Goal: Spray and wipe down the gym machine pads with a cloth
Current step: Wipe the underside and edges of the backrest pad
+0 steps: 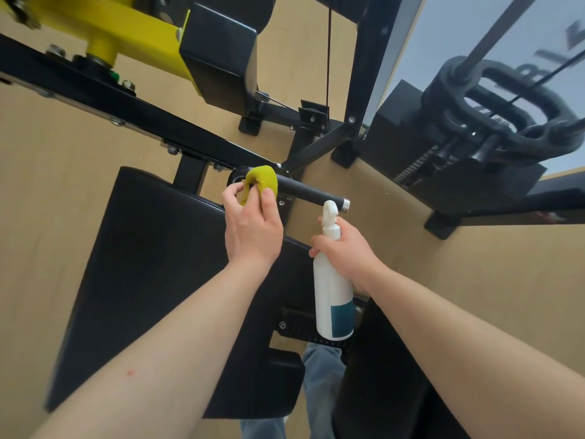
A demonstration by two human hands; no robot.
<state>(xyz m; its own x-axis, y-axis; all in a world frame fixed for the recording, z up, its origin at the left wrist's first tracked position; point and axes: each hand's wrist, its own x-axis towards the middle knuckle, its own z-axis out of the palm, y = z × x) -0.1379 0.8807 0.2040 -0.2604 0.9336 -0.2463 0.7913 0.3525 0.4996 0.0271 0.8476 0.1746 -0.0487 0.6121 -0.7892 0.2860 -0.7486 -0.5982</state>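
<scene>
The left grip (253, 226) pinches a yellow cloth (261, 183) held against the inner end of the machine's black handle (307, 193), above the black pad (152, 264). The right grip (346, 248) clasps a white spray bottle (332, 299) by its neck, nozzle near the handle's tip.

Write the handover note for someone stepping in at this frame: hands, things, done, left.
Left hand: grips the yellow cloth, wrapped on the inner end of the black handle.
Right hand: grips the white spray bottle by its neck, nozzle up beside the handle's metal tip.
Large black pad: below both hands; neither touches it.
Done: cannot tell what is already wiped.
Left: probably wipe along the handle, then spray and wipe the pad.
</scene>
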